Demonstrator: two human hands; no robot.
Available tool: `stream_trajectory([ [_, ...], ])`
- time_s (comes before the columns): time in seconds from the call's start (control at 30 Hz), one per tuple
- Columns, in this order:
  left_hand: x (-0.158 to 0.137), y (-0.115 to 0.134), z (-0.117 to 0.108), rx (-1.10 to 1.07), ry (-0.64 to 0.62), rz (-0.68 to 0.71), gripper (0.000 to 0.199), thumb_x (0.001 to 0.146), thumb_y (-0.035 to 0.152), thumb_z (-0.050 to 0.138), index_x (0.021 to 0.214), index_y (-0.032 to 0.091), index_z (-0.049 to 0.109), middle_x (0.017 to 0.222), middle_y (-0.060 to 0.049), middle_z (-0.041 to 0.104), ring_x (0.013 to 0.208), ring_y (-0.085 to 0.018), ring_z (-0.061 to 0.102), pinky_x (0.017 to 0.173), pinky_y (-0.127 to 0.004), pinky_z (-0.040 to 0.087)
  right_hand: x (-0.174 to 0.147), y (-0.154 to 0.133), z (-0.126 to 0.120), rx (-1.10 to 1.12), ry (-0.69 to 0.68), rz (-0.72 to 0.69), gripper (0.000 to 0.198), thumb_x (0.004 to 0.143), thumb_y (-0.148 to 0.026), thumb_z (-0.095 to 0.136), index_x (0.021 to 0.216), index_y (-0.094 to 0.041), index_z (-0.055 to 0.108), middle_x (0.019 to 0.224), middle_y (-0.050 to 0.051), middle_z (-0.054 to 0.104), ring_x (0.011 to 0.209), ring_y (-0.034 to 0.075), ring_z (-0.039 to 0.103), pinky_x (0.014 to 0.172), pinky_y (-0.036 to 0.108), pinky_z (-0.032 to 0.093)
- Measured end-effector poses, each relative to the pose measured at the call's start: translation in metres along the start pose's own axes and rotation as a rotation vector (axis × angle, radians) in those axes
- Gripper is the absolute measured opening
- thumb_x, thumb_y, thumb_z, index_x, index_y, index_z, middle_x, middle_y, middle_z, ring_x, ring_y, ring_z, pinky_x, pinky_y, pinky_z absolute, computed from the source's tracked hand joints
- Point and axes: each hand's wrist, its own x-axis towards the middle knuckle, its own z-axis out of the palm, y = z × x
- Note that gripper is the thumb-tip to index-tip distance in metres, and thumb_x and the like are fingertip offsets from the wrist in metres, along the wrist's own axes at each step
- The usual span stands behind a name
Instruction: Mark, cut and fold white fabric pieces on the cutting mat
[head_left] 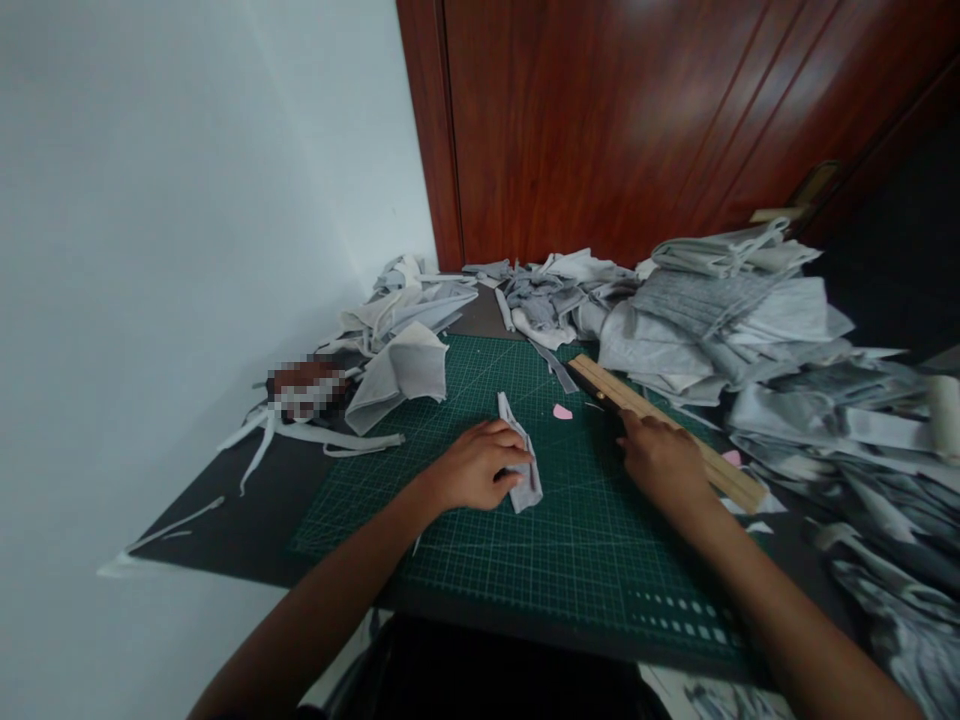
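Dark clothing (pixel 480 670) at the near edge of the green mat (pixel 525 560); mid-mat, a grey cloth (pixel 528 490), lengthwise toward the far edge, under the nearer left hand (pixel 480 465) with fingers bent, thumb parted; toward the right edge, right hand (pixel 664 458) closed round a dark tool (pixel 598 393).

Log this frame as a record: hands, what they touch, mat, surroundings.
left_hand: left hand over grey cloth strip, thumb apart from fingers
right_hand: right hand at near end of dark tool, probably scissors; grip unclear
surface: green gridded mat
between_hands: pink scrap, on mat
beside_tool: wooden strip, slanted, partly behind right hand
surroundings: left cloth heap, larger right cloth heap
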Motion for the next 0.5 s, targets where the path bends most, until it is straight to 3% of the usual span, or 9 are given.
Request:
stream_trajectory([
  [0.1,0.001,0.002,0.003,0.067,0.008,-0.026,0.018,0.087,0.035,0.073,0.100,0.023,0.074,0.103,-0.004,0.070,0.104,-0.024,0.061,0.096,-0.038,0.045,0.005,0.010,0.011,0.165,0.027,0.055,0.024,0.096,-0.022,0.054,0.117,-0.011,0.052,0.100,0.023,0.073,0.092,0.037,0.072,0.074,0.042,0.049],
  [0.17,0.003,0.002,0.006,0.082,0.006,-0.015,0.021,0.088,0.041,0.072,0.095,0.021,0.073,0.099,-0.004,0.071,0.102,-0.024,0.061,0.093,-0.039,0.044,0.012,0.021,0.021,0.412,0.023,0.092,0.029,0.093,-0.026,0.061,0.116,-0.015,0.048,0.098,0.018,0.073,0.087,0.032,0.072,0.071,0.037,0.050],
  [0.33,0.004,-0.001,0.010,-0.042,-0.016,0.114,0.013,0.096,0.025,0.062,0.098,0.024,0.074,0.103,-0.001,0.073,0.109,-0.021,0.059,0.101,-0.036,0.042,0.024,0.037,0.035,0.947,-0.047,0.296,0.039,0.080,-0.037,0.074,0.103,-0.025,0.045,0.073,0.000,0.066,0.064,0.023,0.064,0.057,0.031,0.047],
  [0.43,0.004,0.000,0.008,-0.101,-0.025,0.112,0.014,0.092,0.021,0.065,0.102,0.024,0.075,0.109,-0.003,0.071,0.110,-0.021,0.059,0.102,-0.035,0.042,0.025,0.033,0.030,1.303,-0.064,0.401,0.040,0.077,-0.039,0.077,0.101,-0.028,0.048,0.071,-0.002,0.065,0.062,0.021,0.062,0.051,0.028,0.045],
  [0.5,0.003,0.000,0.006,-0.124,-0.033,0.088,0.018,0.089,0.021,0.069,0.105,0.024,0.074,0.114,-0.004,0.070,0.113,-0.022,0.059,0.105,-0.037,0.041,0.025,0.029,0.022,1.611,-0.159,0.439,0.036,0.078,-0.038,0.078,0.102,-0.027,0.054,0.076,-0.001,0.068,0.061,0.018,0.061,0.047,0.026,0.044],
])
